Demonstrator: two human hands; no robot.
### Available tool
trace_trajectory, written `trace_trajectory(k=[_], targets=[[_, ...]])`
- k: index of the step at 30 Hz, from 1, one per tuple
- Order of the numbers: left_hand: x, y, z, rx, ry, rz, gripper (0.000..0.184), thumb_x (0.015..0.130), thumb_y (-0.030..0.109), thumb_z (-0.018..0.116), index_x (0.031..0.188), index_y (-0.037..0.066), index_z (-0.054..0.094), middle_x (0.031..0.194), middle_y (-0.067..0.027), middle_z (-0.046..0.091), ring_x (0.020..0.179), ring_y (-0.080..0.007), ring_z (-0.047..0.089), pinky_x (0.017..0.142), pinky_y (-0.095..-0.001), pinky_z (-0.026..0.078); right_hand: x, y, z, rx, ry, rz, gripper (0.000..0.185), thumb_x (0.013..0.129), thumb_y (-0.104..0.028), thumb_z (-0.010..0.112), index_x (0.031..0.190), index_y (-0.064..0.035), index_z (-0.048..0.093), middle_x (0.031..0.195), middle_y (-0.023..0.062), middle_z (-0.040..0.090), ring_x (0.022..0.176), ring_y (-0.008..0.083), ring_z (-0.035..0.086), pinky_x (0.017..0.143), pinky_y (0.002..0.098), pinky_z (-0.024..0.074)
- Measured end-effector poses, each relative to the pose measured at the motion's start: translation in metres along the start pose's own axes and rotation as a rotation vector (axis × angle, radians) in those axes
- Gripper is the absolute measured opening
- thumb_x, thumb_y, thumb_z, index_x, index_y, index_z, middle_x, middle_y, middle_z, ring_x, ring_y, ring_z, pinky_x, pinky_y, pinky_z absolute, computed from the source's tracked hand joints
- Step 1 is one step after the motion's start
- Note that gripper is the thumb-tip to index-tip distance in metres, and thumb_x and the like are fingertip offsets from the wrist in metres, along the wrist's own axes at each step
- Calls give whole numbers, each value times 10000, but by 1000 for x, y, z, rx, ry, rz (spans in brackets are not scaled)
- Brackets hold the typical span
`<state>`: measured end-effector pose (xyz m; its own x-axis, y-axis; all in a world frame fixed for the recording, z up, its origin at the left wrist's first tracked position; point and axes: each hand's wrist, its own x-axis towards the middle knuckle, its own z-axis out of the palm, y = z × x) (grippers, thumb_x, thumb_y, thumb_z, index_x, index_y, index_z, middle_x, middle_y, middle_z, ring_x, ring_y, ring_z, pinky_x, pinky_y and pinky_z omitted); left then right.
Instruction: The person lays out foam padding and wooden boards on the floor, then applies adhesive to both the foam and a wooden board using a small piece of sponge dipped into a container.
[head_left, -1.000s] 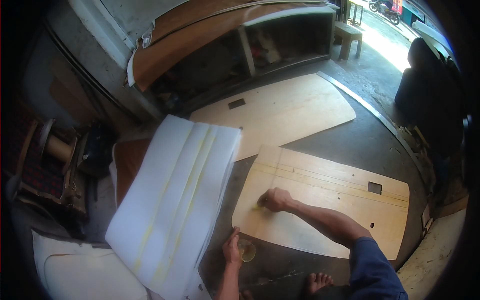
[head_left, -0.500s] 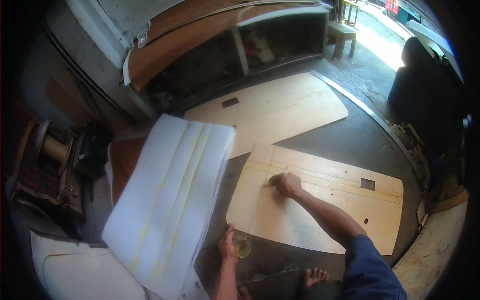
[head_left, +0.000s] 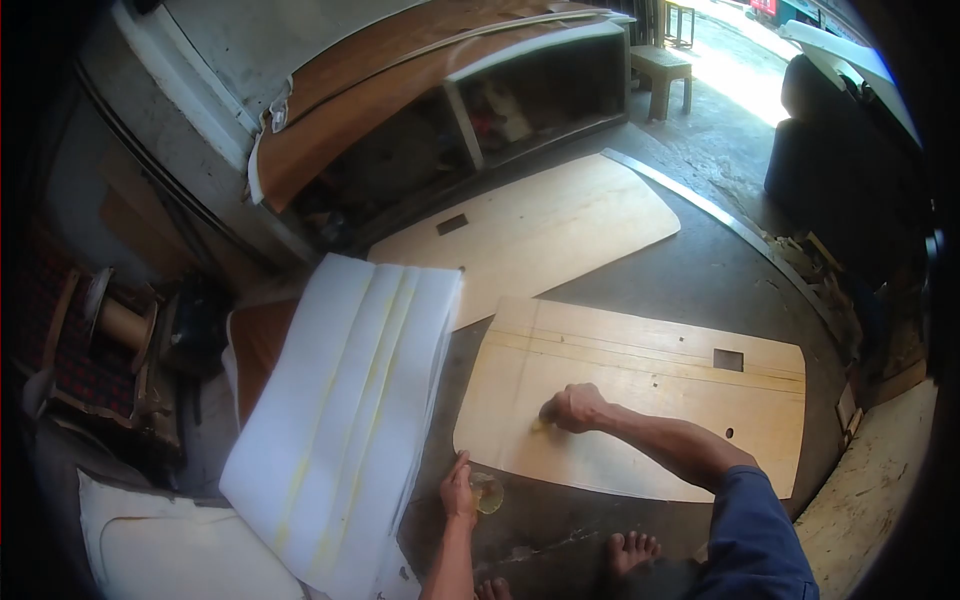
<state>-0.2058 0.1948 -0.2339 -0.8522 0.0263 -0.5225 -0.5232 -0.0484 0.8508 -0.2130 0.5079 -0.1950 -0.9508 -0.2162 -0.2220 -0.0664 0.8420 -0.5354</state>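
Note:
My right hand [head_left: 580, 408] is closed round a brush [head_left: 543, 424], whose yellowish tip is on the left part of the near wooden panel [head_left: 640, 400]. Pencil-like lines and a square cutout mark that panel. At its lower left corner, my left hand [head_left: 458, 492] grips a clear cup [head_left: 487, 493] holding something yellowish. To the left lie stacked white foam sheets [head_left: 340, 400] with yellow streaks. A second wooden panel [head_left: 560, 220] lies behind, partly under the foam.
A metal strip [head_left: 700, 205] curves along the floor's right side. Brown material [head_left: 350, 90] covers a dark cabinet at the back. A stool [head_left: 660, 75] stands beyond. My feet [head_left: 633, 550] are at the bottom. Wooden scraps [head_left: 880, 480] lie at the right.
My right hand moved the brush up the near panel, then back down toward its lower left area. My left hand stays on the cup. The view has shifted slightly.

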Motion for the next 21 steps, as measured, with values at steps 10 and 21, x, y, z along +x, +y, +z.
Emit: trace_trajectory(k=[10,21], targets=[[-26,48,14,-478,-103,-184,349,971,355,518,1096,52,638,1092,-123,647,870,-289,664,795,-424,557,-76,-47,3,93,-139,82,239,883,-303,597,1043,-222,755,903,124,731,861,326,704,758,442,552],[-98,77,97,-378,-487,-22,282,980,334,534,1000,63,611,933,-93,660,873,-245,664,799,-395,555,-131,-145,-15,50,485,2,171,902,-230,573,1049,-177,640,695,122,686,592,314,678,474,428,493]])
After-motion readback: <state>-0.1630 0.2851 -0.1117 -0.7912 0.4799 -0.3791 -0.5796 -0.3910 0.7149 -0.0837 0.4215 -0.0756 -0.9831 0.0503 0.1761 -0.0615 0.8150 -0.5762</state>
